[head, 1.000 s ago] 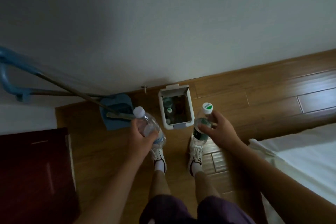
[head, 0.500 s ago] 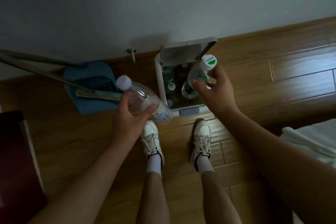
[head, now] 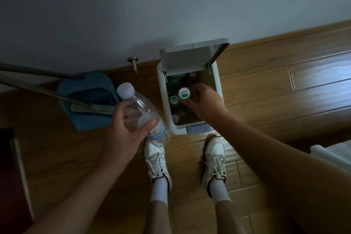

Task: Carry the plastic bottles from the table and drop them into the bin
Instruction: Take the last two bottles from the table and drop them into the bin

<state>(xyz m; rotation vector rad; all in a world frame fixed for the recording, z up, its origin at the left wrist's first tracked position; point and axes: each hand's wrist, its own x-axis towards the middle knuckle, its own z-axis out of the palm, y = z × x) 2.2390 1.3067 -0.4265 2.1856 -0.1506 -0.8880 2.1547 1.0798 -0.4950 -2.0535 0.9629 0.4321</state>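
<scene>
A white bin with its lid raised stands on the wood floor against the wall, with several bottles inside. My right hand reaches into the bin's mouth and grips a bottle with a green and white cap; the bottle's body is hidden by the hand and the dark interior. My left hand holds a clear plastic bottle with a pale cap, tilted, to the left of the bin and above my left shoe.
A blue dustpan with a long metal handle and a broom sits left of the bin. A metal door stop is fixed at the skirting. Dark red furniture is at the far left, white bedding at the right. My shoes stand just before the bin.
My right hand has lowered its green-capped bottle down into the bin's opening. The view has come closer to the bin. My left hand keeps hold of the clear bottle.
</scene>
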